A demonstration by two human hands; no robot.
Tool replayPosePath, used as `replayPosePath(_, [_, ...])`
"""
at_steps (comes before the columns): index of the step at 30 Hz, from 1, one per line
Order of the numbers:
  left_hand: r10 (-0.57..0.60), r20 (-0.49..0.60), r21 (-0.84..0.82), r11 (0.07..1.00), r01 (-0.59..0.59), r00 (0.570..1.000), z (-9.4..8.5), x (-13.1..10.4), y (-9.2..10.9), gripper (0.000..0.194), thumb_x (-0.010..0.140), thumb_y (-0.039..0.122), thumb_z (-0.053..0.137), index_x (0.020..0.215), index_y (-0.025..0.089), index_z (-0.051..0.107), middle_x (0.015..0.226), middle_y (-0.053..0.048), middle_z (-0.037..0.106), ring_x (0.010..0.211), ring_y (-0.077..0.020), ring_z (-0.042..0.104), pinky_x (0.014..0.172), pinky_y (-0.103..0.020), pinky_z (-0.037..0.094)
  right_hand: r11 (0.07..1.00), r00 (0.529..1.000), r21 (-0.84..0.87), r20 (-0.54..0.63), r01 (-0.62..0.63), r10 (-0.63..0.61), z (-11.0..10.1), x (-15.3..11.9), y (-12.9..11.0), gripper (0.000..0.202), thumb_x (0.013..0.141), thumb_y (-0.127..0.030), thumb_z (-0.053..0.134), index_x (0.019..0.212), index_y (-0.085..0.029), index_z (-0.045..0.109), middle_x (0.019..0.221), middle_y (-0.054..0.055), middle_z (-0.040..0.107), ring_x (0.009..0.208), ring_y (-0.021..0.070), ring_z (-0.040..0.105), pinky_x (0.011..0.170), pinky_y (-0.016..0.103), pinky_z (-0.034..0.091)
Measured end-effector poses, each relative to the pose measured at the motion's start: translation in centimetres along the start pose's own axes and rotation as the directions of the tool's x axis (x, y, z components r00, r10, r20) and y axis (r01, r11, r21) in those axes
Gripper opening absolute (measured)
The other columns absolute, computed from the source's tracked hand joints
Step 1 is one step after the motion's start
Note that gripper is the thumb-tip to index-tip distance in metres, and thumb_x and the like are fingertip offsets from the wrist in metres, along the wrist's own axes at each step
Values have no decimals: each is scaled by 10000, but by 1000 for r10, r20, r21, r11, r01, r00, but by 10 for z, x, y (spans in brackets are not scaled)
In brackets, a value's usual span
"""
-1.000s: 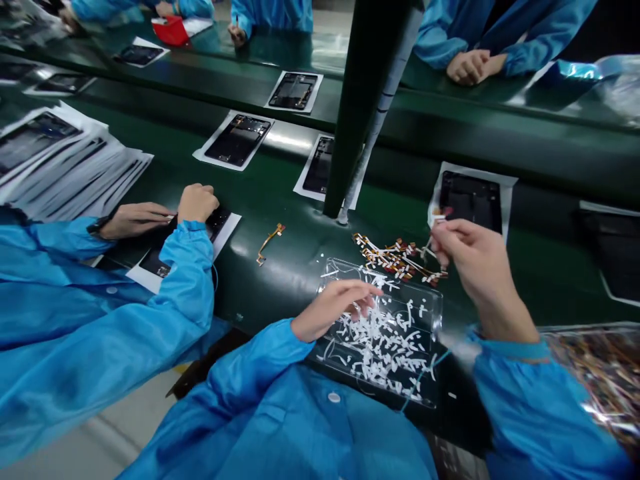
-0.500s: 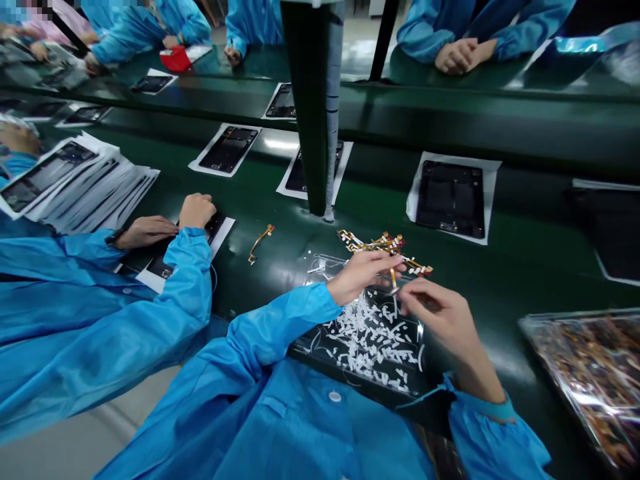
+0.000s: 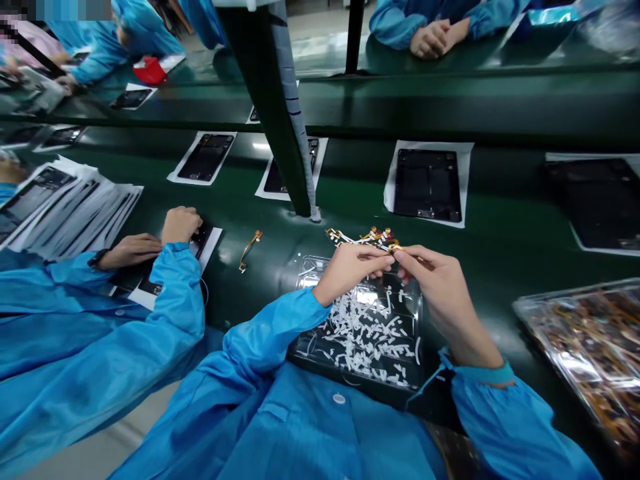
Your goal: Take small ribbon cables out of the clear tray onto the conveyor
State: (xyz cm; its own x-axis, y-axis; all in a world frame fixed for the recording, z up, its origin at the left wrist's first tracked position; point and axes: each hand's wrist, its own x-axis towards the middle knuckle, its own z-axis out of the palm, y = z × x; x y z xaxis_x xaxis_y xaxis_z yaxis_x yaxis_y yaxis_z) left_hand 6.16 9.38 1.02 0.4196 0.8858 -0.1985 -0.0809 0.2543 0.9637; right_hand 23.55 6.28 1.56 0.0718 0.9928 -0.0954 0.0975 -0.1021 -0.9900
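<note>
Over a clear plastic tray point(image 3: 414, 303), my left hand point(image 3: 345, 270) and my right hand point(image 3: 443, 283) meet at the fingertips. Both pinch a small orange flex cable point(image 3: 397, 247), which is mostly hidden by the fingers. Beneath them, white paper-like scraps point(image 3: 360, 340) lie scattered in the tray. Just behind my fingers is a loose pile of flex cables point(image 3: 373, 235) with white and orange parts. One single flex cable point(image 3: 249, 252) lies apart on the green surface to the left.
A clear tray of many flex cables point(image 3: 590, 333) stands at right. Black tablet housings point(image 3: 427, 183) on white sheets lie along the line behind a slanted post point(image 3: 280, 120). At left, a co-worker's hands point(image 3: 180, 225) work beside a stack of sheeted panels point(image 3: 85, 207).
My right hand has risen and closed in on my left, and its fingertips now pinch at the cable that hung from my left fingers. The view has shifted somewhat.
</note>
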Motion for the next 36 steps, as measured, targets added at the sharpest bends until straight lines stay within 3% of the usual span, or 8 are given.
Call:
replayPosePath(12, [42, -99, 175, 984, -25, 994, -15, -8, -4, 249, 894, 377, 710, 882, 136, 774, 736, -30, 726, 601, -106, 595, 604, -246, 494, 970, 991, 235, -103, -54, 81, 10, 5, 2, 185, 739, -379, 819, 866, -251, 780, 751, 2, 674, 582, 117, 541, 513, 276, 458])
replayPosePath(15, [191, -154, 483, 871, -94, 969, -11, -13, -1, 203, 924, 351, 669, 917, 185, 785, 752, -12, 724, 672, -132, 609, 664, -267, 482, 964, 993, 258, -84, -55, 79, 11, 6, -2, 177, 732, -395, 814, 826, -255, 760, 763, -4, 678, 588, 104, 547, 526, 259, 465])
replayPosePath(18, [350, -90, 717, 672, -183, 933, -6, -17, 2, 170, 943, 301, 638, 905, 217, 781, 754, -1, 701, 758, -155, 609, 731, -286, 457, 973, 997, 219, -18, -74, 79, 11, 6, -7, 195, 693, -373, 858, 794, -238, 760, 679, -4, 661, 581, 116, 565, 517, 254, 463])
replayPosePath(22, [336, -113, 709, 687, -161, 935, -4, -18, 2, 140, 924, 256, 642, 879, 202, 763, 675, 21, 633, 671, -134, 551, 668, -276, 403, 991, 999, 127, -12, -39, 41, 4, 8, -8, 211, 721, -359, 852, 858, -231, 754, 742, 15, 704, 525, 96, 515, 453, 244, 404])
replayPosePath(26, [231, -142, 493, 860, -134, 963, -8, -14, 0, 100, 891, 241, 658, 850, 178, 723, 726, 15, 640, 694, -125, 544, 698, -270, 414, 1000, 992, 3, -123, 12, -12, -5, 15, 6, 221, 822, -452, 714, 879, -238, 707, 835, 38, 714, 514, 108, 510, 440, 273, 408])
replayPosePath(29, [32, -38, 11, 999, -31, 999, -11, -11, 1, 154, 934, 245, 602, 819, 156, 654, 789, -8, 641, 744, -125, 579, 734, -262, 445, 990, 985, -141, -165, 29, -52, -10, 24, 19, 243, 849, -451, 689, 950, -235, 736, 792, 34, 681, 534, 132, 547, 490, 301, 453])
replayPosePath(32, [-146, 159, -495, 844, 207, 976, -12, -11, 6, 169, 981, 242, 561, 855, 145, 617, 719, 14, 530, 664, -104, 539, 725, -254, 467, 942, 983, -332, -151, 47, -102, -17, 32, 25, 246, 832, -417, 710, 975, -232, 786, 937, 64, 706, 514, 120, 550, 551, 341, 476])
replayPosePath(36, [-205, 335, -749, 534, 392, 920, -14, -17, 11, 148, 1016, 162, 481, 924, 140, 595, 673, 47, 387, 534, -68, 416, 595, -197, 439, 831, 986, -550, -78, 80, -147, -28, 29, 19, 269, 859, -395, 685, 1039, -236, 806, 911, 73, 731, 585, 169, 600, 677, 391, 496])
